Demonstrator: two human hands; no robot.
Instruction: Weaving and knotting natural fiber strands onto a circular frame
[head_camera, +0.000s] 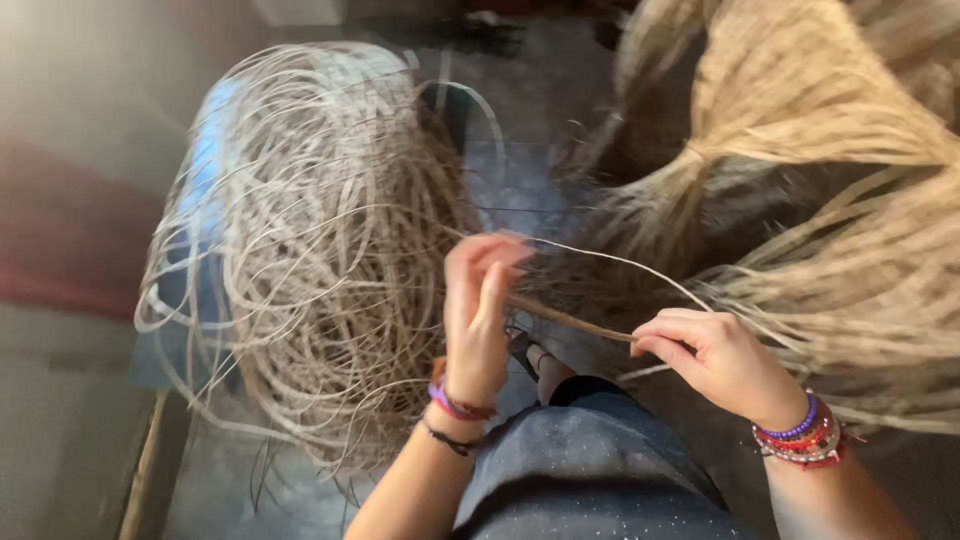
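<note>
Both hands mid-draw on one thin fibre strand, stretched taut between left hand fingertips pinched near the loose coiled strip heap and right hand fingers clamped on its end beside tied straw bundles; next move, judged: steady even tension to avoid snagging.

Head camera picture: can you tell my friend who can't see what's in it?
Two hands stretch a thin twisted fibre strand between them, the left hand raised and the right hand pinching its end. A big loose tangle of pale strips lies left, tied straw-coloured fibre bundles right.
</note>
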